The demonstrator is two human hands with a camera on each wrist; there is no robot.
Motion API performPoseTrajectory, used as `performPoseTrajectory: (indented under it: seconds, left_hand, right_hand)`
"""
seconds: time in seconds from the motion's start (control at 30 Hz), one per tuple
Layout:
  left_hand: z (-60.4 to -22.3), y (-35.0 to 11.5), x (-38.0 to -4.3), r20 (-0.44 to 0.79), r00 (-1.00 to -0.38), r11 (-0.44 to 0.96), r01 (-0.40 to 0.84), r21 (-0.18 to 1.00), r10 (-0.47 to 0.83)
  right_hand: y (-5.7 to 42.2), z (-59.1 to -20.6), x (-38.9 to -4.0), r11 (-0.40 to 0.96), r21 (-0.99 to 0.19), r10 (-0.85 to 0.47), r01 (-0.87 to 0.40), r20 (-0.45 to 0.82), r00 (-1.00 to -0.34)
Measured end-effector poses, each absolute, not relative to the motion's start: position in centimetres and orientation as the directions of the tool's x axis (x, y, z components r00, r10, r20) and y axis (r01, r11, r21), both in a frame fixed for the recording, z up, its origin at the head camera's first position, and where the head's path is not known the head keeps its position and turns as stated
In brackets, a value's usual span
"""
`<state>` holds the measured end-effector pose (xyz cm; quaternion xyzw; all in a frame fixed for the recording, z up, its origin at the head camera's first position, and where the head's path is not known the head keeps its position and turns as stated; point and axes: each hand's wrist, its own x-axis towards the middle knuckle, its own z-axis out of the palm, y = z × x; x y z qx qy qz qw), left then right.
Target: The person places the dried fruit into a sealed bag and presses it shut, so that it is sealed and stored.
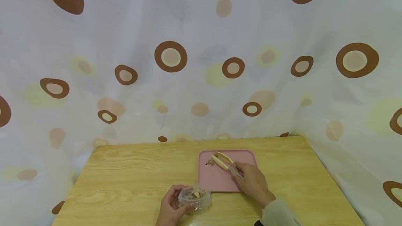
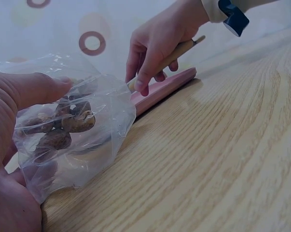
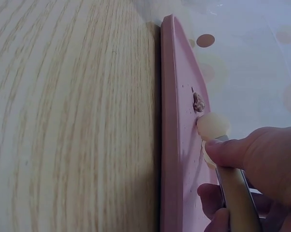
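My left hand (image 1: 171,205) grips a crinkled clear plastic bag (image 2: 109,104) low over the table, its thumb across the top. Inside the bag are several brown, wrinkled lumps like dried mushrooms (image 2: 56,138). My right hand (image 1: 253,182) holds tongs (image 1: 221,164) with cream-coloured tips and metal arms, thumb on one side and fingers on the other. The tips are spread low over the far left part of a pink tray (image 1: 220,183). A small brown shrivelled piece (image 3: 199,102) lies on the tray beside the tips.
The tray rests on a light wooden table (image 1: 132,177), its raised rim facing me. A few dark crumbs dot its surface. Behind and beside the table hangs a pale curtain (image 1: 188,86) with brown and yellow spots. A dark band (image 2: 233,18) circles the right wrist.
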<state>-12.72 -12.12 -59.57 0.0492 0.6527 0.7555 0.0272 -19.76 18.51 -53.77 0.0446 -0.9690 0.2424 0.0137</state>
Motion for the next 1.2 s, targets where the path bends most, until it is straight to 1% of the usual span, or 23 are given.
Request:
performPoseTrajectory:
  seconds: [0.2, 0.43, 0.63, 0.77, 0.93, 1.2]
  left_hand:
    - [-59.4, -12.1, -12.7, 0.021, -0.994, -0.148, 0.006, 0.989, 0.103]
    - [-59.5, -12.1, -12.9, 0.045, -0.993, -0.128, 0.031, 0.991, 0.106]
    - [-59.8, -12.1, -12.9, 0.056, -0.993, -0.128, 0.042, 0.991, 0.106]
    - [-59.9, -12.1, -12.8, 0.065, -0.993, -0.133, 0.051, 0.99, 0.103]
    - [-59.9, -12.2, -12.8, 0.046, -0.993, -0.124, 0.032, 0.992, 0.107]
    - [-59.7, -12.1, -12.8, 0.069, -0.99, -0.127, 0.054, 0.99, 0.121]
  right_hand:
    - [18.6, -53.8, -19.6, 0.867, -0.49, -0.074, -0.087, 0.047, -0.996]
    - [18.7, -53.7, -19.3, 0.858, -0.507, -0.068, -0.082, 0.046, -0.997]
    - [19.1, -53.7, -18.9, 0.847, -0.525, -0.054, -0.083, 0.07, -0.996]
    - [19.3, -53.3, -18.6, 0.84, -0.535, -0.052, -0.093, 0.091, -0.994]
    - [19.1, -52.5, -17.9, 0.828, -0.547, -0.061, -0.123, 0.129, -0.99]
    - [18.4, -50.9, -16.1, 0.78, -0.61, -0.069, -0.142, 0.142, -0.987]
